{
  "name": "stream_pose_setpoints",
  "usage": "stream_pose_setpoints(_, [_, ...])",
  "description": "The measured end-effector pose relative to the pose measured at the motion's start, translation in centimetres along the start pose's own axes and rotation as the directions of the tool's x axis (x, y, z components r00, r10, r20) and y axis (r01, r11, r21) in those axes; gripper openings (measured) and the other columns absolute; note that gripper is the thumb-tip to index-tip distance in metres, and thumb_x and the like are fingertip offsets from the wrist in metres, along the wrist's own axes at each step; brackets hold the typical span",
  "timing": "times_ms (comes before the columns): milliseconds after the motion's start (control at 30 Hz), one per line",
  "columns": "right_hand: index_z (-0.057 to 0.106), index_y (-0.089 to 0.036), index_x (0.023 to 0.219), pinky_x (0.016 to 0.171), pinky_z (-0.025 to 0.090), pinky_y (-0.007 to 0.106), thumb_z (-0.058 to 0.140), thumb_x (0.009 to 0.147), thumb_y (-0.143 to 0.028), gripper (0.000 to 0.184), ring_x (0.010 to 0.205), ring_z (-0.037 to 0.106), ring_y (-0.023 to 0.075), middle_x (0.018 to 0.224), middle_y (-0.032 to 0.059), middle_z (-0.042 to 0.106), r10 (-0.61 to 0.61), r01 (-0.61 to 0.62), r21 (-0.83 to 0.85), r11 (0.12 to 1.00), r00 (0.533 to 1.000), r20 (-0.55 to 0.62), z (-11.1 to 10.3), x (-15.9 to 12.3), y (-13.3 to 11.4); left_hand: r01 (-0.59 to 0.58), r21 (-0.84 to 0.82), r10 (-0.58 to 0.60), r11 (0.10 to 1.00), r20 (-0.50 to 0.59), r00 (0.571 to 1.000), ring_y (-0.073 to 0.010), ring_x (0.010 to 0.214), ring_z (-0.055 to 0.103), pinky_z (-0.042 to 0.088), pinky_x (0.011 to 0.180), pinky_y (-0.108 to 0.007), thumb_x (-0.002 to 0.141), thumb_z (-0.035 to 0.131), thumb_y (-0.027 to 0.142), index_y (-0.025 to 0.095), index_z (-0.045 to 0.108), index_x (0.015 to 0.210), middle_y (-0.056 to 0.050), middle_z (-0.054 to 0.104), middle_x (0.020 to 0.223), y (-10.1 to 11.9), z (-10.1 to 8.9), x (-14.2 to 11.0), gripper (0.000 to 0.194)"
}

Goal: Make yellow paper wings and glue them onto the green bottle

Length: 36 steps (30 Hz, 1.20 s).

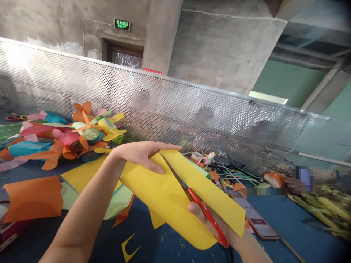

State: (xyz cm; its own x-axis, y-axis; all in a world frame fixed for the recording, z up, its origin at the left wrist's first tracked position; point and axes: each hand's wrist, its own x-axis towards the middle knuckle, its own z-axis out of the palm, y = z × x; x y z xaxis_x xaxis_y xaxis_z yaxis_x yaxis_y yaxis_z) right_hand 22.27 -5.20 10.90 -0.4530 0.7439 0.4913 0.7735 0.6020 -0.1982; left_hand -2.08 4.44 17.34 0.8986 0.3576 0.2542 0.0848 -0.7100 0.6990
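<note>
Your yellow sheet (164, 193) lies at the centre, raised and tilted over the blue table (106, 248), with its far edge at your left hand (141, 155) and its rounded near end overhanging bare tabletop. Your left hand is half spread, thumb flat on the upper face and forefinger reaching along the far edge; whether the remaining fingers pinch from beneath, you cannot tell. Your right hand (205, 222) is closed about the red-handled scissors (195, 197), whose dark blades point away from you, yellow on either side and their tip close to your left fingers. Judged by its look, the sheet is light, smooth and bendable, with enough stiffness to hold a gentle curve (thin card or stout paper, perhaps), yet liable to crease or tear if pressed hard. It is best held flat between thumb and fingers near the far left edge, clear of the blades. Nearby, note a curved yellow offcut (128, 249) on the near side, pale green paper (122, 200) and an orange sheet (34, 199) to the left, and a phone (260, 221) to the right.
</note>
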Motion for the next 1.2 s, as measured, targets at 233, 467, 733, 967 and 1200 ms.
stream_pose_setpoints(233, [0.038,-0.031,0.133,0.096,0.043,0.038,0.043,0.081,-0.055,0.057,0.116,0.048,0.0274,0.121,-0.0015,0.057,-0.184,0.181,-0.117,0.977,0.983,-0.016,-0.4,-0.6,0.4,0.009,-0.061,-0.007,0.998,0.035,0.999,-0.0275,0.119,0.043,0.041,0.095,-0.037,0.073,0.066,0.022,0.026,0.036,0.132,-0.005,0.042,0.135,-0.4,-0.1,0.2,0.067])
stream_pose_setpoints(467, [0.027,-0.024,0.139,0.099,0.039,0.039,0.034,0.084,-0.059,0.065,0.122,0.041,0.0267,0.13,0.0029,0.05,-0.159,0.162,-0.026,0.986,0.984,0.081,-0.7,-0.4,0.1,0.018,-0.088,-0.014,0.996,0.04,0.999,-0.0259,0.118,0.045,0.041,0.095,-0.036,0.072,0.066,0.02,0.026,0.036,0.132,-0.004,0.044,0.134,-0.3,0.3,0.5,0.068])
stream_pose_setpoints(733, [0.025,-0.025,0.139,0.102,0.034,0.042,0.038,0.083,-0.055,0.064,0.126,0.036,0.0262,0.133,0.003,0.045,-0.091,0.081,0.074,0.994,0.986,0.141,-0.3,-0.5,0.6,0.022,-0.084,-0.018,0.996,0.045,0.999,-0.0258,0.116,0.047,0.044,0.092,-0.035,0.072,0.066,0.019,0.026,0.034,0.133,-0.004,0.045,0.133,0.1,0.7,0.7,0.069])
stream_pose_setpoints(967, [0.039,-0.024,0.133,0.101,0.036,0.041,0.04,0.082,-0.056,0.06,0.122,0.042,0.0261,0.125,0.0063,0.054,-0.057,0.046,0.072,0.996,0.986,0.157,0.0,-0.3,0.6,0.015,-0.063,-0.013,0.998,0.032,0.999,-0.0259,0.117,0.046,0.044,0.092,-0.035,0.071,0.067,0.02,0.027,0.035,0.133,-0.004,0.043,0.135,0.0,0.6,0.7,0.069])
stream_pose_setpoints(1200, [0.061,-0.023,0.106,0.098,0.038,0.045,0.038,0.082,-0.059,0.049,0.119,0.044,0.0288,0.113,0.0089,0.061,0.006,-0.02,0.131,0.991,0.995,0.102,0.8,0.1,0.1,-0.008,-0.047,0.01,0.999,0.033,0.999,-0.025,0.116,0.047,0.041,0.094,-0.036,0.072,0.066,0.022,0.028,0.033,0.134,-0.003,0.049,0.13,-0.5,0.4,0.7,0.07])
